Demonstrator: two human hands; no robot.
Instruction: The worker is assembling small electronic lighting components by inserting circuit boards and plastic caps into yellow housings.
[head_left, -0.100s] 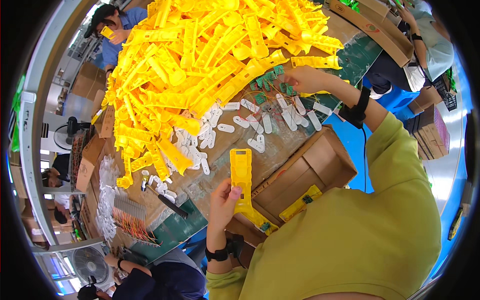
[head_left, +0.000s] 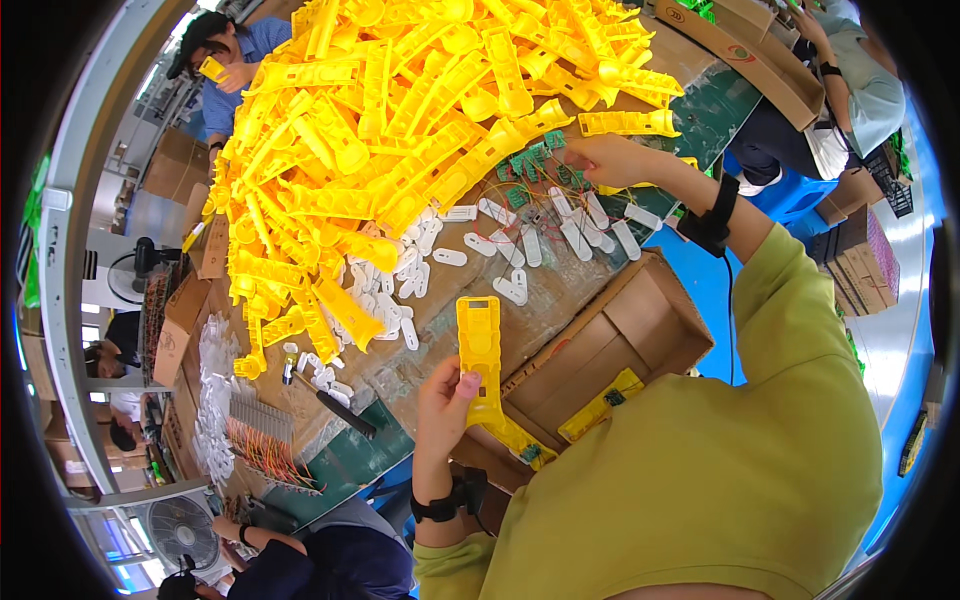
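My left hand (head_left: 441, 405) is closed around a long yellow plastic housing (head_left: 479, 330), held up by its lower part with the hollow inner side showing. Over the table, my right hand (head_left: 606, 158) reaches to a cluster of small green circuit boards (head_left: 527, 166) with thin red and dark wires. Its fingers are pinched together; what lies between them is hidden. White flat oblong pieces (head_left: 533, 246) with wires lie just nearer than the boards. A big heap of yellow housings (head_left: 400, 130) covers the far and left part of the table.
An open cardboard box (head_left: 655, 310) stands against the table's near edge, with yellow housings (head_left: 600, 405) bearing green boards inside. A black-handled tool (head_left: 345, 413) and bundled orange wires (head_left: 265, 450) lie at the left. Co-workers sit around the table, one at far left (head_left: 232, 75).
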